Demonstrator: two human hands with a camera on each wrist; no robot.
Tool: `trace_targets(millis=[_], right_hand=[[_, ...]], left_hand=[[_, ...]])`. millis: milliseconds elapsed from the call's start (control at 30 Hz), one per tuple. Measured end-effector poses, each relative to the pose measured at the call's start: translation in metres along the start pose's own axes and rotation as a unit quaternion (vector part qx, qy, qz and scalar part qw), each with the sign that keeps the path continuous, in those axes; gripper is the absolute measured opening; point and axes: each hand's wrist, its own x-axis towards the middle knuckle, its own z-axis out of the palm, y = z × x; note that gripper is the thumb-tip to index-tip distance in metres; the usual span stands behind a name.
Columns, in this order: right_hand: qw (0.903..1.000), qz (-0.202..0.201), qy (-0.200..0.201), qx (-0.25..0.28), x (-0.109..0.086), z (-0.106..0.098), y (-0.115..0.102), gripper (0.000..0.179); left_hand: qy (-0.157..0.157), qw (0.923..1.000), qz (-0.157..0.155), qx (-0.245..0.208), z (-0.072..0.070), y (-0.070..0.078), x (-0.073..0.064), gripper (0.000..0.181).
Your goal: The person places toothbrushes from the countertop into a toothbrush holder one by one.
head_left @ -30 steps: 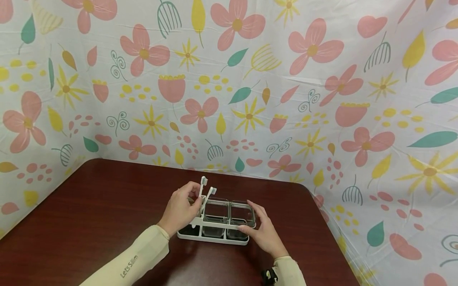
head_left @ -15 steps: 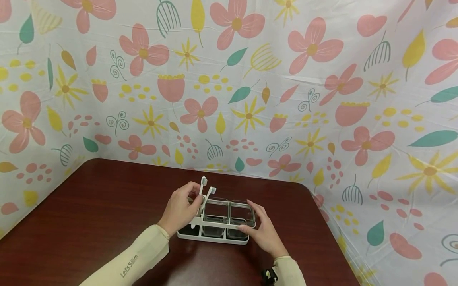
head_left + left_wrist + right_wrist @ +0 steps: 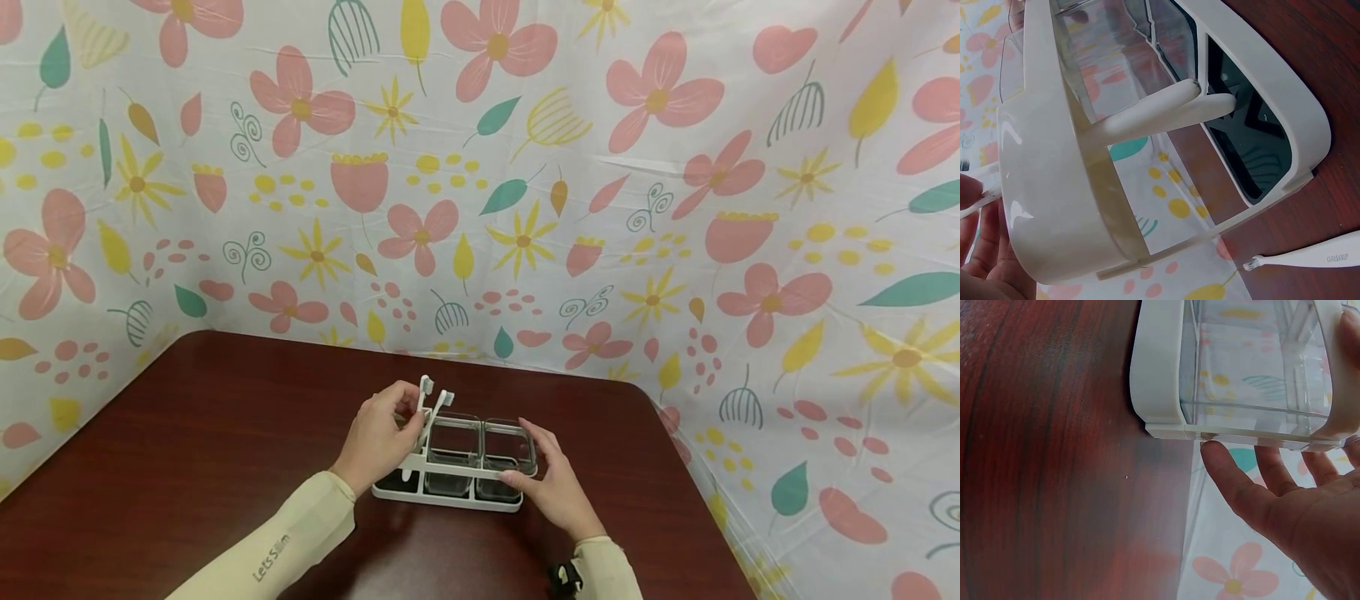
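A white two-tier toothbrush holder (image 3: 450, 472) stands on the table, with clear cups (image 3: 454, 442) in its middle and right slots. My left hand (image 3: 378, 440) pinches a white toothbrush (image 3: 425, 393) just under its head, at the left slot. Beside it a second white toothbrush (image 3: 437, 410) leans to the right in that slot. Seen from the left wrist, two brush handles (image 3: 1147, 112) hang below the upper tier, close together. My right hand (image 3: 561, 492) steadies the holder's right end, thumb on the front rail and fingers (image 3: 1225, 469) against the side.
In the left wrist view another white toothbrush-like tool (image 3: 1316, 253), with a small bristled tip and lettering, lies on the dark wooden table (image 3: 187, 450) beside the holder. A flower-patterned cloth (image 3: 480, 208) hangs behind and at both sides of the table.
The toothbrush in my left hand has sunk slightly lower into the holder's left slot. My right hand stays on the holder's right end, and the holder has not moved.
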Motion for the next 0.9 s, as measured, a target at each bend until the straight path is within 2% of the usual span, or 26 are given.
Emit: trace_targets(millis=[433,900], right_hand=[[1.0,0.001,0.001,0.0,-0.0008,-0.0002,-0.0019,0.08],[1.0,0.0,0.0,-0.002,-0.001,-0.0007,-0.0025,0.08]], left_hand=[[0.002,0.9998,0.018,0.007,-0.0004,0.0002,0.0014,0.024],[-0.004,0.9995,0.025,0.017,-0.0008,0.0002,0.0015,0.027]])
